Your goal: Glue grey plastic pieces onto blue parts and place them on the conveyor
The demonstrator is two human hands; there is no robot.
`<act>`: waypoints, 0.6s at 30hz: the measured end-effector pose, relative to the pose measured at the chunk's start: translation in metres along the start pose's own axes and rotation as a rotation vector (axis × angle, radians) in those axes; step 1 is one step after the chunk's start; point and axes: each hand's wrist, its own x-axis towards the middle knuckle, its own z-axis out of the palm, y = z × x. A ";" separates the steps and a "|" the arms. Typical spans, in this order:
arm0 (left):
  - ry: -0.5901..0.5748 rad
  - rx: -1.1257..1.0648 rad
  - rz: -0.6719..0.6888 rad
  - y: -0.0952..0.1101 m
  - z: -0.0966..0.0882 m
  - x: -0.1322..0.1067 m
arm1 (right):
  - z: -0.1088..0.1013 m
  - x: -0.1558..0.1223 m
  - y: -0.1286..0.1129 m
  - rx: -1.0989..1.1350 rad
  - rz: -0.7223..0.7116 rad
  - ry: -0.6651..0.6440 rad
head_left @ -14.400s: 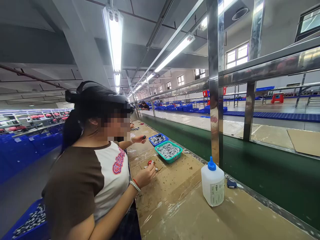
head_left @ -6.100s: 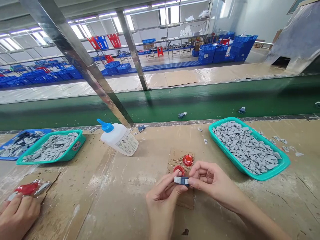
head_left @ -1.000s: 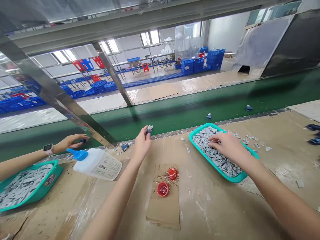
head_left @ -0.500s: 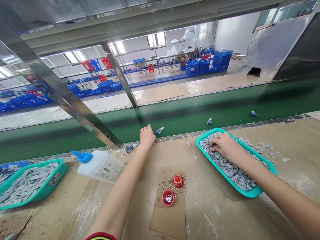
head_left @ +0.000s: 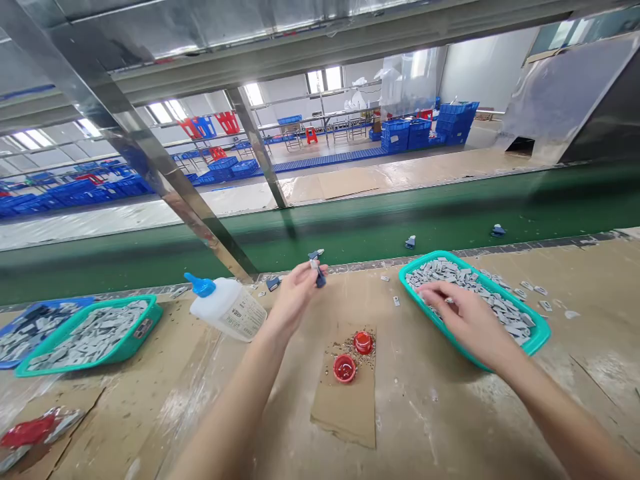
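My left hand (head_left: 293, 297) is raised over the bench edge near the green conveyor belt (head_left: 380, 223). Its thumb and fingers pinch a small blue and grey part (head_left: 316, 265). My right hand (head_left: 463, 317) hovers over the near side of a teal tray (head_left: 541, 331) heaped with small grey pieces. Its fingers are curled around what looks like one grey piece (head_left: 448, 301). Between my arms, two red caps (head_left: 363, 342) (head_left: 345, 368) sit on a cardboard scrap (head_left: 345, 407).
A white glue bottle (head_left: 227, 311) with a blue tip lies on its side, left of my left hand. Further left stand a second teal tray (head_left: 143, 327) and a blue tray (head_left: 20, 313). Loose blue parts (head_left: 411, 241) lie on the belt. A slanted metal post (head_left: 165, 183) rises behind.
My left hand drew back from the belt edge and now holds a blue part up. My right hand came out of the grey pieces toward the tray's near rim.
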 end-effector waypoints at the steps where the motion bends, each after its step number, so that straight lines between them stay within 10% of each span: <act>1: -0.039 -0.062 -0.009 0.007 0.000 -0.021 | 0.007 -0.008 -0.005 0.115 0.036 -0.039; 8: 0.140 -0.559 -0.211 0.026 -0.004 -0.126 | 0.066 -0.030 -0.019 0.649 0.326 -0.198; 18: 0.397 -0.608 -0.371 0.008 0.017 -0.167 | 0.099 -0.028 -0.011 0.645 0.303 -0.190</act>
